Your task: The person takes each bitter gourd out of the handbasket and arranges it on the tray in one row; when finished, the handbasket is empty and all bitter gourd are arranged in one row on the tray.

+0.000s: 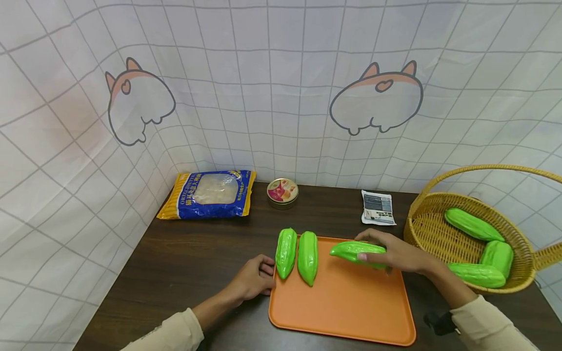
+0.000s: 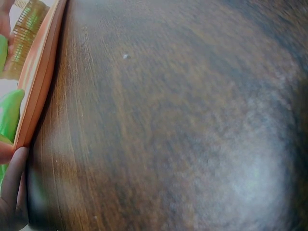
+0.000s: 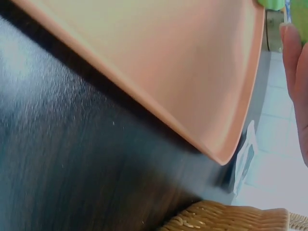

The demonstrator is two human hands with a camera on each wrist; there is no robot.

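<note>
My right hand (image 1: 397, 251) grips a bright green bitter melon (image 1: 347, 250), fingers over its far side and thumb on its near side. It is above the back right of the orange tray (image 1: 342, 304). At the tray's left edge, my left hand (image 1: 251, 279) pinches the rim, with fingers (image 2: 13, 175) against the rim's outside in the left wrist view. Two more bitter melons lie side by side at the tray's back left, one (image 1: 286, 253) along the edge and the other (image 1: 308, 258) just right of it.
On the right stands a wicker basket (image 1: 428, 234) with a tall handle, holding three green melons (image 1: 474, 224). Along the back are a blue and yellow pasta bag (image 1: 215, 195), a round tin (image 1: 282, 192) and a small white packet (image 1: 378, 208). A gridded cloth (image 1: 272, 87) hangs behind the dark table.
</note>
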